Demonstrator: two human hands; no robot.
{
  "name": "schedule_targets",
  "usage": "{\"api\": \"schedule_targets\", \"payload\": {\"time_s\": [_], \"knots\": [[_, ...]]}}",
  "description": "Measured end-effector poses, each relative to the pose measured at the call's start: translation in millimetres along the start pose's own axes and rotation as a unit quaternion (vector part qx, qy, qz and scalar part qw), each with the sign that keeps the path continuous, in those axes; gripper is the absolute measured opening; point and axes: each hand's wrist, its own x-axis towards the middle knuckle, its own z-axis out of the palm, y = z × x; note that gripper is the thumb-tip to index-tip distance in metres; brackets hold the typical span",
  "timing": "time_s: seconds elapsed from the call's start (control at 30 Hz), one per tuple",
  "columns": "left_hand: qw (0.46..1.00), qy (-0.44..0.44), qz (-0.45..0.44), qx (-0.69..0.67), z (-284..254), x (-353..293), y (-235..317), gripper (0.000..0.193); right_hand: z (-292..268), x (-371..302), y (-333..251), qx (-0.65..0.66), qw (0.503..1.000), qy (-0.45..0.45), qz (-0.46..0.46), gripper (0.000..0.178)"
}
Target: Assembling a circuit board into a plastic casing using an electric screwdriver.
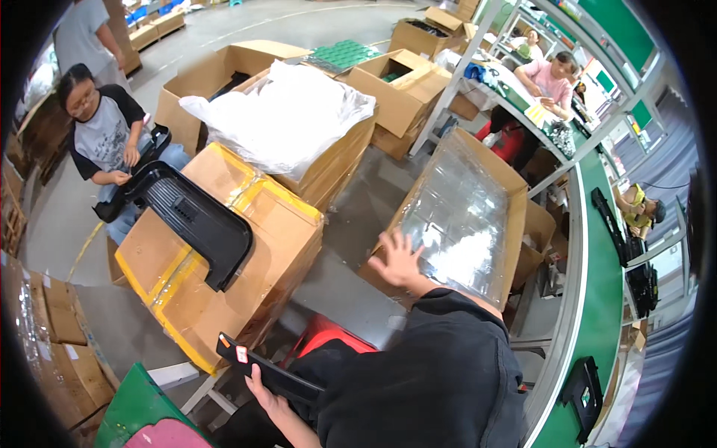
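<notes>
My left hand [267, 396], low in the view, is closed on the edge of a long black plastic part [287, 382]. That part bears a small red-and-white sticker near its far end. My right hand [401, 261] is raised with its fingers spread, and nothing is in it. It lies over the near left edge of an open carton [517, 231] lined with clear plastic film [463, 216]; I cannot tell whether it touches the carton. A larger black molded tray [196, 216] rests on a taped carton [272, 209] at the left.
A seated person [108, 134] at the left handles another black part. A red stool [328, 336] stands beside my left arm. Another carton [343, 160] is topped with white plastic sheeting [284, 112]. Metal-framed green workbenches [586, 299] run along the right; people sit at them.
</notes>
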Motion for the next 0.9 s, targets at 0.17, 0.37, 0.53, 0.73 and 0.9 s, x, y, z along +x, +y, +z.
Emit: {"api": "schedule_targets", "payload": {"time_s": [0.17,0.37,0.53,0.73,0.9], "knots": [[1.000,-0.019,0.022,-0.006,20,7,-3,0.031,15,0,42,-0.199,0.962,0.104,-0.153,0.064],[0.998,-0.026,0.044,-0.026,18,-5,4,0.033,-19,55,106,-0.236,0.933,0.176,-0.206,0.053],[0.997,-0.020,0.045,-0.055,10,2,0,0.034,-67,52,107,-0.263,0.932,0.208,-0.140,0.065],[0.995,-0.031,0.064,-0.066,11,-2,1,0.032,-19,47,88,-0.189,0.980,0.058,-0.004,0.070],[0.996,-0.041,0.046,-0.062,0,8,-3,0.035,-27,50,94,-0.120,0.993,-0.001,0.011,0.066]]}}
